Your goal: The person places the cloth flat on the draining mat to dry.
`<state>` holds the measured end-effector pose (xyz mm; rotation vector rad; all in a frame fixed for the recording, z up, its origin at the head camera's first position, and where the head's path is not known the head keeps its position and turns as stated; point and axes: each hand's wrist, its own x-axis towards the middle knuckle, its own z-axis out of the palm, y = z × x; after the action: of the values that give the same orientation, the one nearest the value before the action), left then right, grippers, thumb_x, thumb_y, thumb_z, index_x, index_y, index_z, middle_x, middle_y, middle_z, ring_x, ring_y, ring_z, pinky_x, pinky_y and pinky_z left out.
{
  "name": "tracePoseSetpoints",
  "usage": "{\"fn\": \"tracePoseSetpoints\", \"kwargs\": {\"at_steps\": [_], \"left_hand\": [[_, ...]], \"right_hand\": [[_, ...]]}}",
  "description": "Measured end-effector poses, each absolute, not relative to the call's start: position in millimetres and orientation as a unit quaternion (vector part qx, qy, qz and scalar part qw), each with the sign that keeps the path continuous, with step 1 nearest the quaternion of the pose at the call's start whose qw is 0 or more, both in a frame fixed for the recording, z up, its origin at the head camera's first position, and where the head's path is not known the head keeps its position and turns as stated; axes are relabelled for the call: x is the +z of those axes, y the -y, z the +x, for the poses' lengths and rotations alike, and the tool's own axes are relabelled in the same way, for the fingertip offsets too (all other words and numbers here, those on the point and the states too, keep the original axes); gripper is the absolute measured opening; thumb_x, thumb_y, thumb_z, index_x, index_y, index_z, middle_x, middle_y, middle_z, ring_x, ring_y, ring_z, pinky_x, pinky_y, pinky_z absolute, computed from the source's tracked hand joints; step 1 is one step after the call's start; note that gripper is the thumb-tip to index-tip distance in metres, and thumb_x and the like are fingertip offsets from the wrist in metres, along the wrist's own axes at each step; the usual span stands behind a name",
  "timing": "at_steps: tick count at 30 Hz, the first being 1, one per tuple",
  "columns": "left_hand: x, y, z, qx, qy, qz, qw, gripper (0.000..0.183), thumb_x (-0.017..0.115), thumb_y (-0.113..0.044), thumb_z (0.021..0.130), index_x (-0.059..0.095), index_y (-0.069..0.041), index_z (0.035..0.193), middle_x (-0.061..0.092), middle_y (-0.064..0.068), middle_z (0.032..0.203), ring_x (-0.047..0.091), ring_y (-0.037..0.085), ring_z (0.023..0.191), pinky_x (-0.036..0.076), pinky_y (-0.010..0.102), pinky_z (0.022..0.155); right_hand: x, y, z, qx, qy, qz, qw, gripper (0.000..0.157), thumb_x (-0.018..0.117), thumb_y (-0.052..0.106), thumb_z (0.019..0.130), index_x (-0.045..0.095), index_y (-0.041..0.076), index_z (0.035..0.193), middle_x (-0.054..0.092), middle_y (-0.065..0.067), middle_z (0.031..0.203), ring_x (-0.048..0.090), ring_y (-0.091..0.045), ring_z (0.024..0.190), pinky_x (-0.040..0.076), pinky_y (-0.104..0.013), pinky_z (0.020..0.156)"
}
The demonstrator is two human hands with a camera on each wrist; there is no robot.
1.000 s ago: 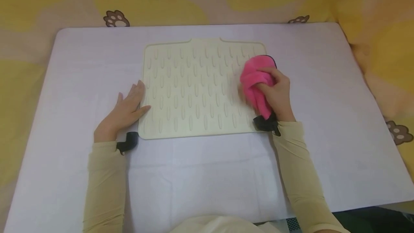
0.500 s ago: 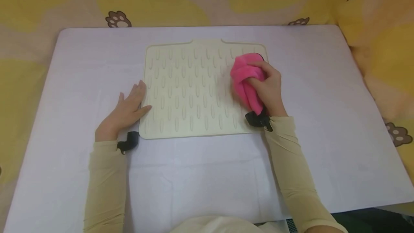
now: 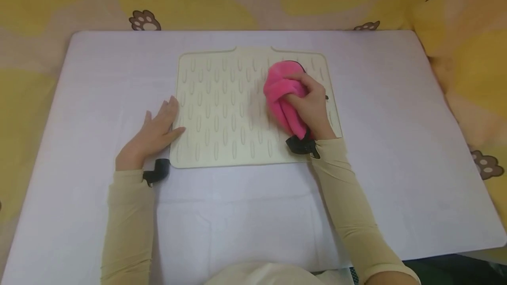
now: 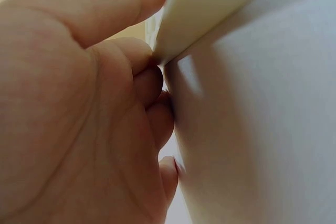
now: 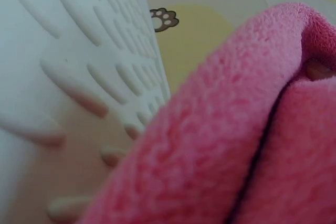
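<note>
Compared with a second ago, my right hand (image 3: pixel 317 107) and the pink cloth (image 3: pixel 281 93) have slid left across the frame: then they covered the right edge of the cream mat (image 3: pixel 222 113), and now they sit over its right half, just right of the frame's center. The mat's right border and a strip of its raised ridges show again to the right of my knuckles. My left hand (image 3: pixel 148 140) and the mat have hardly shifted.

My right arm reaches up and leftward from the lower right of the frame, its beige sleeve (image 3: pixel 352 201) ending at the wrist. I hold the cloth bunched, thumb and fingers clamped on its folds; in the right wrist view it fills the lower right, dark edging running through it, the ridges at left.

My left forearm comes up from the lower left, the hand turned toward the mat's left edge. Its fingers extend without grasping anything, the thumb apart from them and lying over the mat's border. Beneath everything spreads the white tabletop (image 3: pixel 245 219).
</note>
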<state>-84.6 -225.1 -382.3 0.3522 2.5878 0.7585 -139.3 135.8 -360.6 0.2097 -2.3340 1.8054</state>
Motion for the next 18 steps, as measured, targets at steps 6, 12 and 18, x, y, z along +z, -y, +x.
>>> {"fn": "tracePoseSetpoints", "kwargs": {"at_steps": [6,12,18], "left_hand": [[-384,225,-85,0.27,-0.932,0.122,0.211,0.076,0.039,-0.032,0.101,-0.013,-0.003,0.148,-0.013,0.014,0.155,-0.014,0.029,0.141,-0.019,0.053,0.107],[-384,225,-86,0.268,-0.932,0.121,0.211,0.076,0.04,-0.031,0.101,-0.013,-0.002,0.147,-0.014,0.014,0.154,-0.015,0.029,0.141,-0.019,0.054,0.106],[-383,224,-86,0.268,-0.932,0.12,0.211,0.076,0.04,-0.031,0.101,-0.013,-0.003,0.148,-0.014,0.013,0.155,-0.015,0.028,0.141,-0.019,0.053,0.107]], "right_hand": [[-361,-126,-140,0.617,0.779,0.078,0.081,0.028,0.072,0.0,0.076,0.069,-0.001,0.104,0.067,-0.011,0.1,0.055,-0.013,0.085,0.045,-0.023,0.077],[-358,-118,-143,0.625,0.771,0.09,0.08,0.028,0.072,0.001,0.075,0.069,0.0,0.103,0.068,-0.006,0.096,0.055,-0.013,0.086,0.045,-0.024,0.079],[-352,-111,-144,0.626,0.771,0.098,0.066,0.03,0.073,0.004,0.075,0.069,0.002,0.105,0.068,-0.006,0.099,0.055,-0.013,0.087,0.045,-0.024,0.08]]}}
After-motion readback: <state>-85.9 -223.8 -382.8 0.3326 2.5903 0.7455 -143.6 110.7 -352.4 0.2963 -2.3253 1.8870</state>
